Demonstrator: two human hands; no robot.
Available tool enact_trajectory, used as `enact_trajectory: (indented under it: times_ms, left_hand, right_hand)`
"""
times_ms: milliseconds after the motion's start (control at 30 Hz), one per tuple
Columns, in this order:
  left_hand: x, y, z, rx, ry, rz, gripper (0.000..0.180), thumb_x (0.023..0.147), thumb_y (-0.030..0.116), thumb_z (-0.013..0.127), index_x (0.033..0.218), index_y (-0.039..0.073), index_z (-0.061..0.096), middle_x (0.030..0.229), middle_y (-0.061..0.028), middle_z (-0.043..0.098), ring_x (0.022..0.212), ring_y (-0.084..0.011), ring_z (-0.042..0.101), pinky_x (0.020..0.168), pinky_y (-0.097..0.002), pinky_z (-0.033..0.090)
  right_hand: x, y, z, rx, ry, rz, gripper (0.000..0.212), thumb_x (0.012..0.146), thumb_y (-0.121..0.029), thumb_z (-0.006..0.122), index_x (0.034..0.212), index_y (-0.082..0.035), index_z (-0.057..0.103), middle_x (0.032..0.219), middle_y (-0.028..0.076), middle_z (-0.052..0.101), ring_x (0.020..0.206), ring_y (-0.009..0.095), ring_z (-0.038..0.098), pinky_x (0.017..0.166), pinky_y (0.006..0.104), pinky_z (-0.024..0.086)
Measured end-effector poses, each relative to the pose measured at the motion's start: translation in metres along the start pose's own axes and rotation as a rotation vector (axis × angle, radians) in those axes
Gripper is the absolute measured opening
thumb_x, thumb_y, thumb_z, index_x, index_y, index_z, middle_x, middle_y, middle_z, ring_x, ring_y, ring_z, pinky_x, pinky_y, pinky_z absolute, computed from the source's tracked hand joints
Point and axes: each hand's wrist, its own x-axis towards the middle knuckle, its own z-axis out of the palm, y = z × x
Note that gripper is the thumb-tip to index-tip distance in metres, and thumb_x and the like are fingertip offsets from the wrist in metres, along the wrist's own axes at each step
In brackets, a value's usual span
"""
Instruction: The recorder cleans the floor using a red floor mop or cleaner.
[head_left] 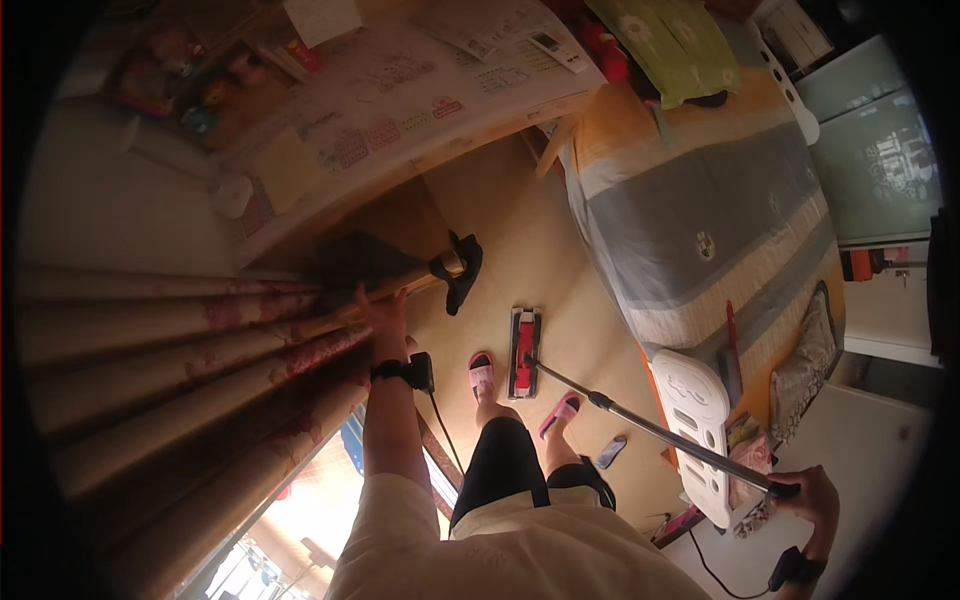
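Observation:
My right hand is wrapped round the end of a flat mop's grey pole at the lower right. The pole slants down to the left, to the mop head, red in the middle with a pale and dark rim, flat on the floor just ahead of my feet. My left hand reaches forward at the edge of a patterned curtain, its fingers apart. I cannot tell whether it presses on the cloth. Each wrist has a black strap with a device on it.
A desk with papers stands ahead on the left. On the right is a bed with a white plastic guard rail. A black object is by the desk; a small grey-blue object lies beside my right pink slipper.

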Motion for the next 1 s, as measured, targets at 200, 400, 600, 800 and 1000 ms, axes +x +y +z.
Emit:
enact_trajectory:
  times_ms: [200,400,600,800,1000]
  left_hand:
    - [-0.009,-0.002,-0.002,0.045,-0.023,-0.058,0.047,0.069,0.029,0.06,0.108,0.006,0.051,0.115,-0.0099,0.051,0.11,-0.027,0.043,0.1,-0.0523,0.022]
    - [-0.065,-0.013,-0.022,0.03,-0.025,-0.052,0.043,0.068,0.03,0.055,0.104,0.007,0.051,0.105,-0.0093,0.053,0.104,-0.0248,0.046,0.095,-0.0472,0.029]
    - [-0.142,-0.035,-0.105,-0.02,0.303,-0.029,0.049,0.06,0.034,0.057,0.104,0.015,0.051,0.11,-0.0081,0.051,0.106,-0.0276,0.044,0.091,-0.0573,0.025]
    - [-0.243,-0.074,-0.159,-0.104,0.546,0.025,0.048,0.062,0.037,0.055,0.104,0.015,0.051,0.111,-0.0074,0.05,0.107,-0.0323,0.042,0.088,-0.0595,0.026]
    - [-0.303,-0.087,-0.241,0.001,0.438,0.23,0.047,0.065,0.042,0.06,0.104,0.016,0.055,0.115,-0.0054,0.05,0.112,-0.0247,0.042,0.095,-0.0543,0.027]
  right_hand:
    - [0.014,-0.002,-0.011,0.021,-0.056,0.085,0.042,0.056,-0.007,0.07,0.098,-0.01,0.067,0.064,0.011,0.064,0.051,0.014,0.061,0.056,0.0256,0.049]
    - [0.023,0.051,-0.01,0.003,0.001,-0.026,0.041,0.057,-0.012,0.072,0.098,-0.012,0.067,0.065,0.01,0.064,0.052,0.017,0.06,0.057,0.0274,0.048]
    - [0.052,0.13,-0.005,0.014,0.012,-0.173,0.043,0.057,-0.013,0.072,0.1,-0.019,0.066,0.066,0.011,0.062,0.056,0.021,0.06,0.059,0.0299,0.047]
    - [0.065,0.171,-0.005,-0.023,-0.094,-0.192,0.047,0.062,-0.013,0.072,0.108,-0.015,0.062,0.083,0.007,0.067,0.073,0.016,0.065,0.07,0.0253,0.048]
    - [0.069,0.195,-0.001,-0.067,-0.074,-0.282,0.046,0.063,-0.018,0.072,0.108,-0.017,0.062,0.082,0.009,0.066,0.073,0.024,0.064,0.07,0.0301,0.049]
